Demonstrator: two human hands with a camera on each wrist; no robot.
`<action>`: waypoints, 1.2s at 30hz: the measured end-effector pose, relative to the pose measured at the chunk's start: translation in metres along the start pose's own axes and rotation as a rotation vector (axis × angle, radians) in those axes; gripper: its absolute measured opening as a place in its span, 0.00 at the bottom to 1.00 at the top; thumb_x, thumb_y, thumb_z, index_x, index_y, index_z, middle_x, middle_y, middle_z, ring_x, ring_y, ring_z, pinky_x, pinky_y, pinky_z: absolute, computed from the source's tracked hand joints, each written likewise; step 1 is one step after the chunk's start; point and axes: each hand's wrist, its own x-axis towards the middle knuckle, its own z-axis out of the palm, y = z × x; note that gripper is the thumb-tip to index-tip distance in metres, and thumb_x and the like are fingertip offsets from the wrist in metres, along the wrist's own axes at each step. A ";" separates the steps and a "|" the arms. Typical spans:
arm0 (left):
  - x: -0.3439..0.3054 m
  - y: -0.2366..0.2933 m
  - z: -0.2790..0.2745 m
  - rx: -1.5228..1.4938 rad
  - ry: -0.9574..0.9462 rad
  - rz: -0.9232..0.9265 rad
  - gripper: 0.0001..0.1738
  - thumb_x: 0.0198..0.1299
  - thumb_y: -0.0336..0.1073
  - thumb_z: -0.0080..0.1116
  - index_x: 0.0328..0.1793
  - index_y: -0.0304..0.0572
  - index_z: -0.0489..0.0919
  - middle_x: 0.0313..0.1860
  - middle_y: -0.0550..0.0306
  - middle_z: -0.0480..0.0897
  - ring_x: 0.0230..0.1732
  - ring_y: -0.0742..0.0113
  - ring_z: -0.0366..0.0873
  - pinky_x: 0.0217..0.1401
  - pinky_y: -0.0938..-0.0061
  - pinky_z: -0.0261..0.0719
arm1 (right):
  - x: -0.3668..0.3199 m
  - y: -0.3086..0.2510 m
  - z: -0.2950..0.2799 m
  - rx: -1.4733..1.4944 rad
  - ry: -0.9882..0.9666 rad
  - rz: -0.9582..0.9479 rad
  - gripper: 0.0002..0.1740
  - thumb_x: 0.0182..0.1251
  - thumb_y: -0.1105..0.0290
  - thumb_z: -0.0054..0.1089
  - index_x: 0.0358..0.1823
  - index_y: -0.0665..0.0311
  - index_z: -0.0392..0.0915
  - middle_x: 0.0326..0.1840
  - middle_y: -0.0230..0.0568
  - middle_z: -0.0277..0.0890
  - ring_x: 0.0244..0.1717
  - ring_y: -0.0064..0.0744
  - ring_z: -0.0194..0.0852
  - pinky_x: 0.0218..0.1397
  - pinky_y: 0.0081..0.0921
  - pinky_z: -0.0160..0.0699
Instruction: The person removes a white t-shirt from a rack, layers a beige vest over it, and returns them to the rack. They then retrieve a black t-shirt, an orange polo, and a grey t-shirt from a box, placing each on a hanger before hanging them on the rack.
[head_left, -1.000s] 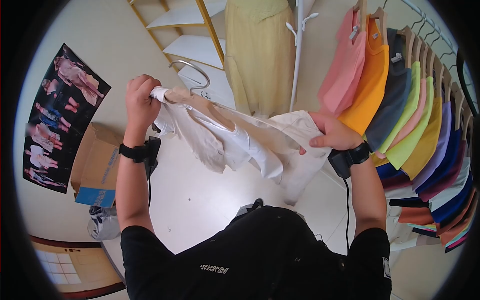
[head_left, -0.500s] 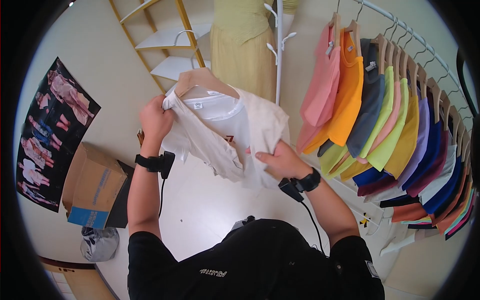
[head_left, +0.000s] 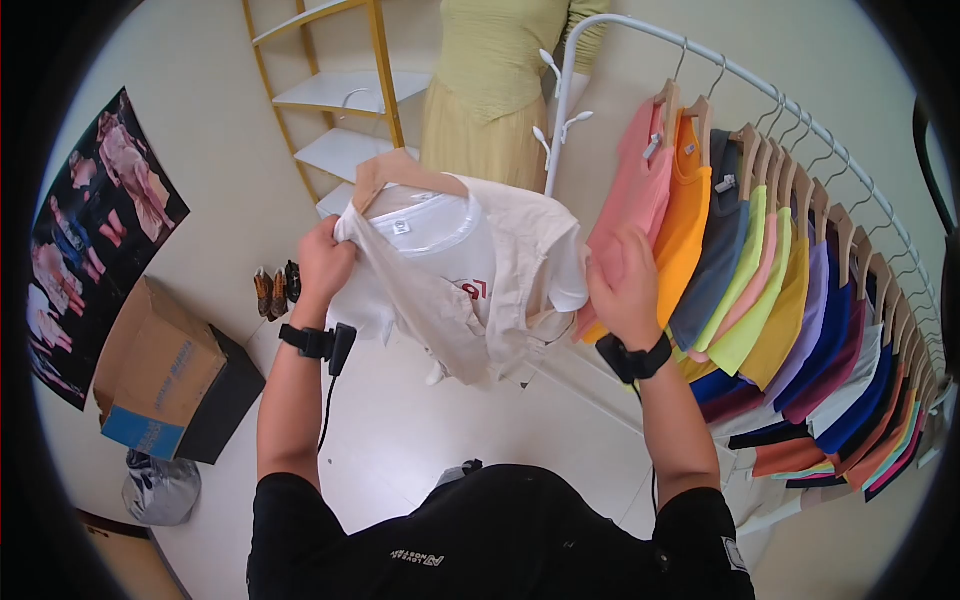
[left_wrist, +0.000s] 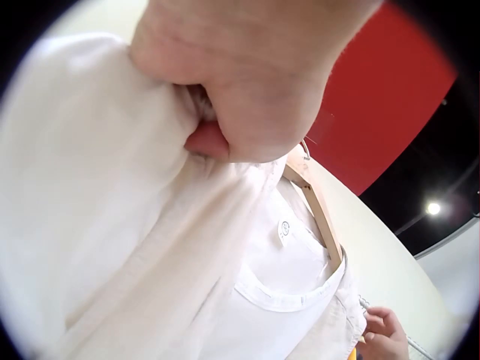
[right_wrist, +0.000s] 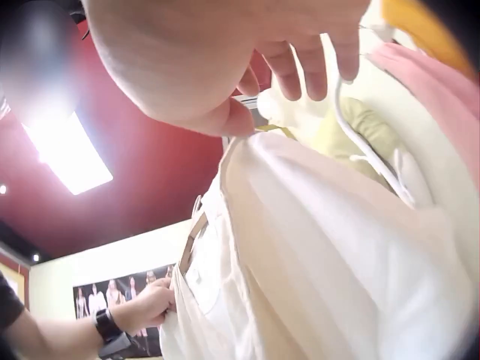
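Observation:
A wooden hanger [head_left: 392,172] with a metal hook carries a white T-shirt [head_left: 432,250] with a red print on its chest. Over the T-shirt lies a cream open-front top [head_left: 522,228]. At one shoulder my left hand [head_left: 326,262] grips the cream cloth, bunched under the fingers in the left wrist view. My right hand [head_left: 628,288] is beside the opposite shoulder, fingers loosely extended. In the right wrist view that hand's thumb [right_wrist: 238,118] is right at the edge of the cream top, the other fingers apart from the cloth.
A white rail [head_left: 740,75] of colourful shirts on hangers stands close at the right. Ahead are a dress form in a yellow dress [head_left: 485,140] and a yellow-framed shelf [head_left: 350,92]. At left are a cardboard box [head_left: 165,365], a silver bag [head_left: 162,490] and a wall poster [head_left: 105,240].
The garments turned from sideways to facing me, showing the neckline and red print. My right hand let go of the cream cloth and moved out to the right; my left hand kept its grip.

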 end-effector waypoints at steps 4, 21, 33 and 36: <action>0.007 0.013 0.009 0.099 -0.060 0.076 0.11 0.39 0.28 0.49 0.31 0.36 0.77 0.26 0.41 0.78 0.31 0.43 0.76 0.35 0.60 0.73 | 0.057 -0.023 0.004 -0.112 -0.124 -0.310 0.23 0.53 0.70 0.59 0.51 0.67 0.69 0.47 0.50 0.73 0.46 0.52 0.72 0.47 0.37 0.72; 0.034 -0.099 -0.006 -0.008 -0.086 -0.082 0.07 0.57 0.30 0.54 0.40 0.39 0.79 0.24 0.52 0.79 0.30 0.63 0.80 0.35 0.71 0.77 | 0.117 -0.022 -0.044 0.041 -0.746 0.084 0.12 0.65 0.70 0.53 0.47 0.68 0.71 0.37 0.39 0.73 0.40 0.27 0.68 0.47 0.23 0.67; -0.047 -0.035 0.124 -0.822 -0.658 -0.512 0.28 0.59 0.40 0.56 0.63 0.37 0.66 0.51 0.51 0.76 0.50 0.62 0.76 0.44 0.72 0.76 | 0.118 -0.032 -0.074 0.082 -0.729 0.249 0.13 0.65 0.72 0.52 0.50 0.67 0.70 0.39 0.36 0.73 0.42 0.25 0.67 0.49 0.21 0.66; -0.025 -0.040 0.118 -0.670 -0.463 -0.241 0.18 0.60 0.33 0.53 0.57 0.38 0.72 0.43 0.57 0.80 0.38 0.70 0.78 0.35 0.77 0.76 | 0.107 -0.038 -0.086 -0.196 -0.791 0.083 0.14 0.64 0.72 0.52 0.50 0.69 0.69 0.40 0.48 0.74 0.41 0.36 0.73 0.47 0.25 0.69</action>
